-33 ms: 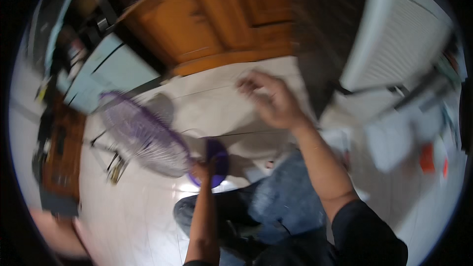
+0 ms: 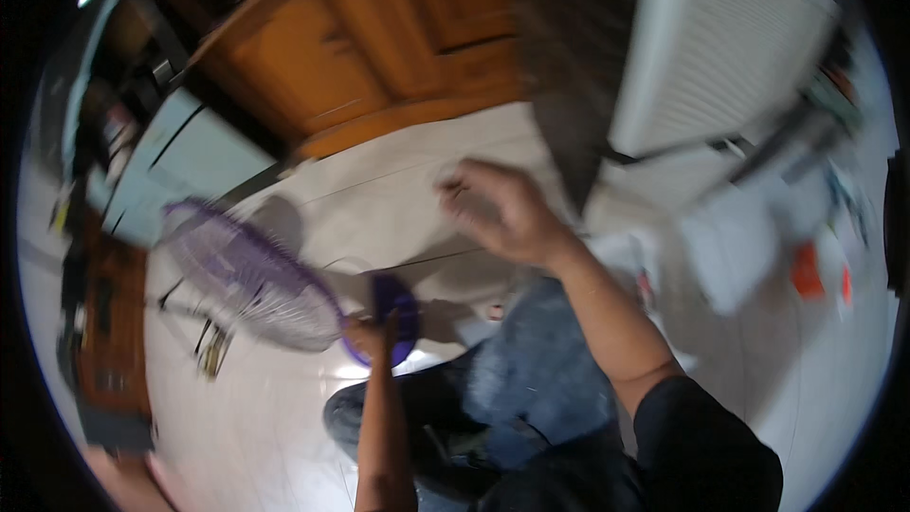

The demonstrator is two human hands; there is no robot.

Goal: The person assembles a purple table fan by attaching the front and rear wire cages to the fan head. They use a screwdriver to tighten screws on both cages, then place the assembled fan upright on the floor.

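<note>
A purple electric fan (image 2: 254, 286) leans on the pale tiled floor to the left of my knees, its wire grille tilted. Its round purple base (image 2: 408, 320) lies close by my left hand (image 2: 368, 338). That hand is closed around the fan near the lower right edge of the grille; the exact part under the fingers is hidden. Farther right, my right hand (image 2: 493, 209) is raised over the floor, its fingers curled in toward the thumb. Blur hides whatever small thing may be between those fingertips.
An orange-brown wooden cabinet (image 2: 313, 66) stands at the back, with a light blue drawer unit (image 2: 180, 156) to its left. A white slatted appliance (image 2: 730, 47) rises at right, near an orange object (image 2: 808, 271). Another person's limb (image 2: 128, 479) shows at lower left.
The whole view has shifted, so the fan and cabinet appear farther left. My right hand's fingers look more curled. The left hand keeps its hold on the fan.
</note>
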